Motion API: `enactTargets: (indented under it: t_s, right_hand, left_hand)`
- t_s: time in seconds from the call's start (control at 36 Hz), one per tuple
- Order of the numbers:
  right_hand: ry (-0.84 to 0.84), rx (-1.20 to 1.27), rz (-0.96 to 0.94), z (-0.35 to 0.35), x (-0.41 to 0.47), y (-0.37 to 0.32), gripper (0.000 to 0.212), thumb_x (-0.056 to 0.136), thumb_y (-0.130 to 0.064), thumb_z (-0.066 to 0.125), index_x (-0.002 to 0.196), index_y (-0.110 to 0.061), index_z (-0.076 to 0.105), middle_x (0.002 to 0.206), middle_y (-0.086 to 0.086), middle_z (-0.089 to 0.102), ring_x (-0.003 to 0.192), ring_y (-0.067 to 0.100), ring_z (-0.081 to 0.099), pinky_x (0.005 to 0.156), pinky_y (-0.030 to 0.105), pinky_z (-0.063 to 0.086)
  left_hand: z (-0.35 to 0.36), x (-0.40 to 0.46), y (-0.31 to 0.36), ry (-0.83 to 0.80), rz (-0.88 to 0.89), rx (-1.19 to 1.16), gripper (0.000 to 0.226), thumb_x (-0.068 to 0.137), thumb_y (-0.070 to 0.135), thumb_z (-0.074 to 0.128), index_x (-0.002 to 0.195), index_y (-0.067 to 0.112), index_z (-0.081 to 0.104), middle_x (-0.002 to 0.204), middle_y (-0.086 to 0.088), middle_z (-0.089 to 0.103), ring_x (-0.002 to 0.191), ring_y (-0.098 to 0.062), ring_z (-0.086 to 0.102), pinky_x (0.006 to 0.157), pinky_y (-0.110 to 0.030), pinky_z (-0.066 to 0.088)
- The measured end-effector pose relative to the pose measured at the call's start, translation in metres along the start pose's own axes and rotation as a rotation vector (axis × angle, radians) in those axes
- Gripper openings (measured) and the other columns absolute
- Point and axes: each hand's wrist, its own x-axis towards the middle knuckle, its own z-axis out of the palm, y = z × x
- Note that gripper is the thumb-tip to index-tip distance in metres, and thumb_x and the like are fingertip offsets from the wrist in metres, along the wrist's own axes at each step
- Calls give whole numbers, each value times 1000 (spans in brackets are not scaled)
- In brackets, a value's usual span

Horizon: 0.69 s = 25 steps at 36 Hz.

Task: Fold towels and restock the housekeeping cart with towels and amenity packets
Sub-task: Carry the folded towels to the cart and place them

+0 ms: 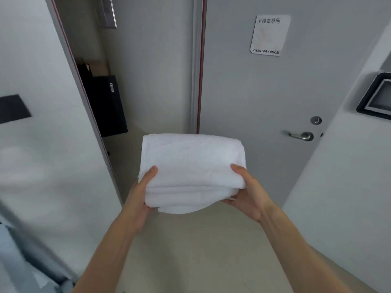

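White and fluffy, the folded towels [191, 166] sit in a thick, soft stack with rounded edges, held up in the air in front of the closed grey door [264, 92]. The left hand [139, 197] grips the stack's left side, thumb pressed flat on top and the fingers tucked under where they cannot be seen. The right hand [245, 193] grips the right side the same way, thumb on top and fingers hidden below. The layers show as soft lines along the near edge, but how many towels there are is hard to tell. On the door, up high, is a flat sign [269, 34] with rounded corners that reads CLEAN LINEN ROOM. Lower on the door, right of the towels, is a shiny metal handle [300, 135] with a small round lock above it. Left of the door is a dark gap with a black box-shaped thing [108, 104] that is hard to make out. Below the door, the floor [201, 250] is smooth and pale. The left edge is blurry.
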Motion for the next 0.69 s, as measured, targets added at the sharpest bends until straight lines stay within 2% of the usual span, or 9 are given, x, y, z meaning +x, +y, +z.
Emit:
enactTargets:
  t_s: [0.11,0.39,0.53,0.64,0.69]
  right_hand:
    - [-4,-3,8,-17,57,-19,64,75,-55,74,131,-30,58,125,1,69,115,25,66,98,45,50]
    - [-84,2,61,-59,247,-77,62,75,-54,75,130,-30,58,122,0,71,109,23,69,82,39,57]
    - [-147,-20,89,-61,344,-119,58,79,-53,73,130,-29,58,123,0,71,114,26,67,92,45,55]
    - [-190,-40,130,-52,412,-144,56,79,-51,72,128,-29,58,121,0,71,110,25,69,86,42,56]
    - [-203,-51,140,-46,446,-150,58,77,-51,74,128,-30,58,121,0,72,111,26,68,88,43,55]
  left_hand:
    - [14,61,6,5,-9,33,54,76,61,75,122,33,67,117,2,74,102,-17,73,82,-39,58]
    - [53,226,19,112,31,12,56,81,55,70,130,30,60,119,1,73,103,-19,72,76,-40,61]
    - [67,300,42,154,63,12,51,86,54,66,131,30,61,121,2,72,104,-18,72,72,-37,62]
    - [65,352,62,212,77,28,53,85,57,65,132,30,61,122,2,72,107,-20,71,85,-45,59]
    - [60,378,69,238,90,29,54,85,58,66,130,30,62,121,2,72,106,-20,72,85,-44,59]
